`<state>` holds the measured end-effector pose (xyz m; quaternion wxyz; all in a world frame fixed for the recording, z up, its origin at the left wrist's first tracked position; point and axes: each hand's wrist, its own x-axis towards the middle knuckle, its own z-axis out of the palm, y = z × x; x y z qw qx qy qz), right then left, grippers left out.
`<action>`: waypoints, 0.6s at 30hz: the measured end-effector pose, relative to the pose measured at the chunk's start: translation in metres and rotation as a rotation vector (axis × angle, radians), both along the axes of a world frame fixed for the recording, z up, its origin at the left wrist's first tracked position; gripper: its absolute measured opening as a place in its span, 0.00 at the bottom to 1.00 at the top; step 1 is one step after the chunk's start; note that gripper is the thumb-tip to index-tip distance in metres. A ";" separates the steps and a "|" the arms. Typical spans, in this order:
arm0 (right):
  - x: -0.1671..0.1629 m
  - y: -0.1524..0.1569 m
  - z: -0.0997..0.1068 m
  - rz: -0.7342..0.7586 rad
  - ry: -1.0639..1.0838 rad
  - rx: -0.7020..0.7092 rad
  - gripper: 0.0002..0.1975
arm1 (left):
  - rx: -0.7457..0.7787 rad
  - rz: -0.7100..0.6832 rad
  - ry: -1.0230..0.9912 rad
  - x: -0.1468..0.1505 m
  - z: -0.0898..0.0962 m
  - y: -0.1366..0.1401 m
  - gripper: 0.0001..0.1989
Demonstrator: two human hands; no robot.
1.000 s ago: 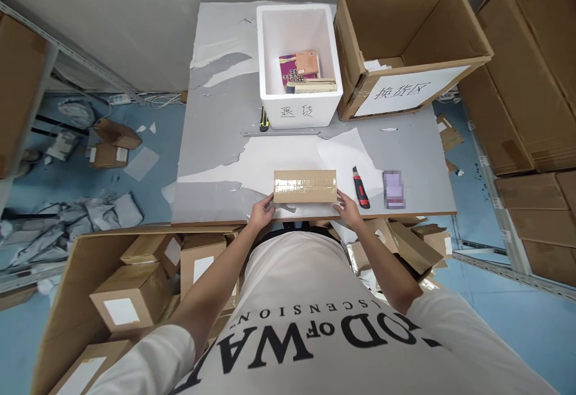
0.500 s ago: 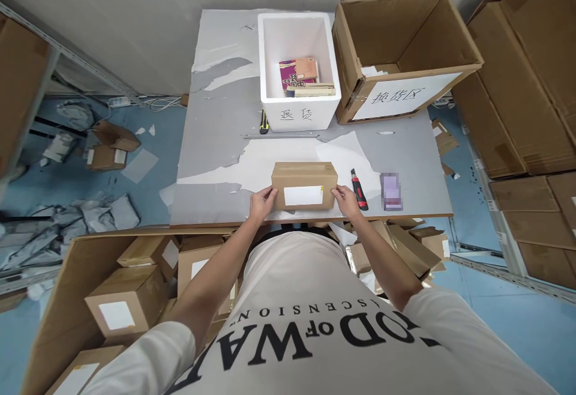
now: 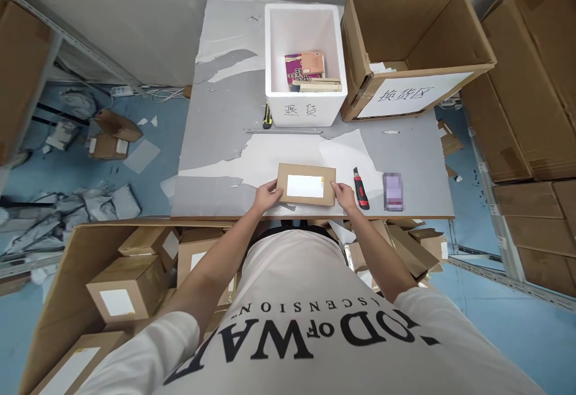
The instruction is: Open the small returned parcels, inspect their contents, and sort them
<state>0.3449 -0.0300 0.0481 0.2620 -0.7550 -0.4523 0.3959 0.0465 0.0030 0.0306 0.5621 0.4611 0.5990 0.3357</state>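
A small brown cardboard box (image 3: 283,180) is between my two hands near the table's front edge, its face with a white label turned up toward me. My left hand (image 3: 267,195) grips its left end, thumb on the near side. At the right end, my right hand (image 3: 344,195) pinches the edge between thumb and fingers. Just right of that hand lies a red and black box cutter (image 3: 361,189). Beyond it is a blurred purple rectangular object (image 3: 393,191). Torn white paper (image 3: 265,152) lies on the tabletop around the box.
A white foam box (image 3: 306,110) holding several books stands at the back, with a yellow and black cutter (image 3: 267,116) beside it. Right of it is a large open carton (image 3: 416,95). Below the table, a big carton (image 3: 58,299) holds several labelled boxes. Stacked cartons (image 3: 531,95) fill the right side.
The box has been tilted in my hands, so its labelled face now points up and the blank top face no longer shows. Both hands still hold its ends. The view has shifted slightly.
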 end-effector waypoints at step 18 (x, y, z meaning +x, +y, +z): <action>0.014 -0.024 -0.022 -0.045 0.179 0.056 0.28 | -0.069 0.050 -0.064 -0.019 -0.021 -0.016 0.32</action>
